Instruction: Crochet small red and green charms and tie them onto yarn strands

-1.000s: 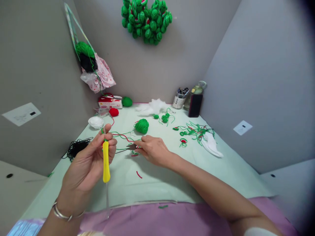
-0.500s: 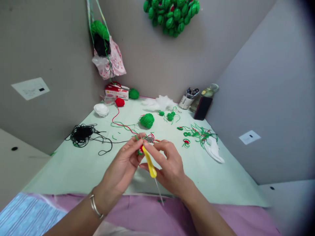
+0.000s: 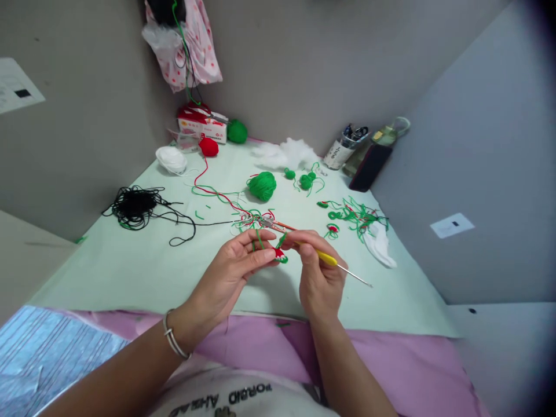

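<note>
A small red, white and green crochet piece [image 3: 280,255] is pinched between the thumb and fingers of my left hand [image 3: 237,269], with green yarn looped over its fingers. My right hand [image 3: 320,278] grips a crochet hook with a yellow handle [image 3: 326,258]; its bare metal end points down to the right. Green yarn rises from the piece to the fingertips of my right hand. Beyond the hands lie scissors [image 3: 266,222], an orange-handled tool [image 3: 284,226] and tangled red and green yarn.
Black yarn [image 3: 136,205] lies at the left, and a green ball [image 3: 262,186] sits mid-table. Red [image 3: 209,147] and white [image 3: 172,159] balls stand farther back. Green scraps [image 3: 351,214], a phone [image 3: 370,167] and a pen cup [image 3: 340,154] are at the right.
The view has tilted downward. My right hand has moved right and turned, swinging the hook from steep to slanted. The crochet piece now shows more clearly between the hands.
</note>
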Available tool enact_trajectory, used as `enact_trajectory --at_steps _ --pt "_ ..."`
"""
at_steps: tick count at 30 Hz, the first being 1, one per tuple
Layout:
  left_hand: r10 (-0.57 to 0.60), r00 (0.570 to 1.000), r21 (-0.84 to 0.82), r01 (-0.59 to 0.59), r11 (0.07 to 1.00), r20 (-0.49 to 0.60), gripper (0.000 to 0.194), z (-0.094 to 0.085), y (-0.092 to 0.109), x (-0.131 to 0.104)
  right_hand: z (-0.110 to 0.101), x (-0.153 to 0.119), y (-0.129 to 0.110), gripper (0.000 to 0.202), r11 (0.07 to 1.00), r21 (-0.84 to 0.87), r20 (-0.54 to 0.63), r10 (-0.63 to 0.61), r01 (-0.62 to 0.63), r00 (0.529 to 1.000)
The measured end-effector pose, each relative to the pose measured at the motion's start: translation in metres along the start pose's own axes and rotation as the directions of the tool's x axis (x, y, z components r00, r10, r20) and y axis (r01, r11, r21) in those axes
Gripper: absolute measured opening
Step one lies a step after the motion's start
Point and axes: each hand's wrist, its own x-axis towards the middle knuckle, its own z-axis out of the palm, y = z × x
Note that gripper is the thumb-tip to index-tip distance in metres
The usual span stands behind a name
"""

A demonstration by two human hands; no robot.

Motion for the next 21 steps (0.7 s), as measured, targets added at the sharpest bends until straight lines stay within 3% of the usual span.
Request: enact_trajectory --at_steps 4,6,9,12,15,21 --pt "0.069 0.996 0.005 -0.068 0.998 -0.049 0.017 0.007 -0.003 -0.002 -0.004 -0.002 -0.002 0.007 0.996 0.081 0.037 0.035 -0.038 0.999" --pt "0.117 0.992 0.052 -0.115 0.992 -0.048 0.017 0.006 -0.004 -0.003 -0.005 -0.005 -0.003 0.013 0.995 0.074 0.028 0.059 -0.060 0.998" --pt "0.102 0.995 0.159 -0.102 0.982 0.009 0.017 -0.005 -0.002 -0.002 -0.005 -0.008 -0.003 0.012 0.991 0.080 0.015 0.107 -0.108 0.994" --pt "0.073 0.997 0.267 -0.080 0.960 0.036 0.016 -0.017 0.004 0.002 -0.003 -0.008 -0.001 0.009 0.982 0.129 0.075 0.132 -0.141 0.988" --pt "0.086 0.996 0.223 -0.085 0.971 0.006 0.018 -0.023 0.006 0.005 0.001 -0.009 0.001 0.006 0.980 0.131 0.128 0.133 -0.149 0.983" --pt "0.060 0.998 0.151 -0.060 0.987 0.000 0.014 -0.015 -0.005 0.003 0.006 -0.013 0.003 0.009 0.983 0.122 0.057 0.131 -0.137 0.990"
